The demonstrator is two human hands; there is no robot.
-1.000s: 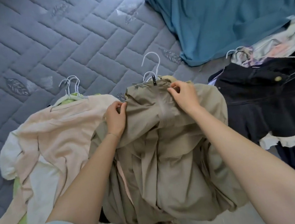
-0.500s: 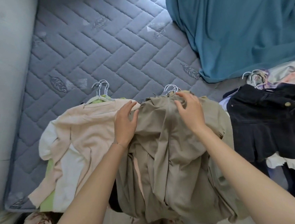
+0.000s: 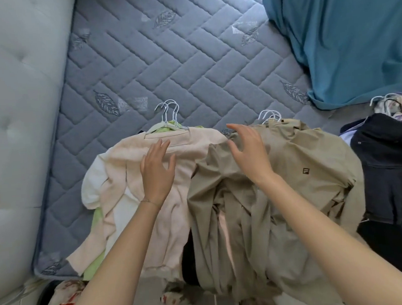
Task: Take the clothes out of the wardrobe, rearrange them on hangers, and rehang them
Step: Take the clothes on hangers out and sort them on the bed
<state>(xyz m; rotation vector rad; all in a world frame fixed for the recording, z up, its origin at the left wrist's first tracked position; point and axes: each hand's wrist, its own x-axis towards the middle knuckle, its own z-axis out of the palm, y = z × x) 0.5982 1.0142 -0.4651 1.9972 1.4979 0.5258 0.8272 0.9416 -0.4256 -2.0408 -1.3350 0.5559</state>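
- Bed edge, nearest me: the khaki garment (image 3: 294, 193) lies on the mattress (image 3: 163, 59) with its long folds spilling over the edge. Risk, in my judgement: that hanging weight could drag the whole piece to the floor once its top is lifted.
- Pink top (image 3: 194, 143): lies flat just left of the khaki garment, over a green piece (image 3: 97, 264), with their edges touching. Pulling one may shift the other.
- Left hand (image 3: 157, 172): palm down over the pink top's chest, fingers spread, grip open and holding nothing. I cannot tell whether it touches the cloth.
- Right hand (image 3: 248, 153): palm down over the khaki garment near its collar, fingers splayed, thumb out, grip open and empty.
- White hangers (image 3: 168, 114): several hooks bunched at the pink top's neck. A like cluster, the khaki hooks (image 3: 269, 117), sits at the khaki collar. Risk: bunched hooks may snag, so that lifting one brings the rest along.
- Dark garment (image 3: 388, 161): to the right, beside the khaki pile.
- Teal fabric (image 3: 342, 33): heaped at the far right of the mattress, well apart from both hands.
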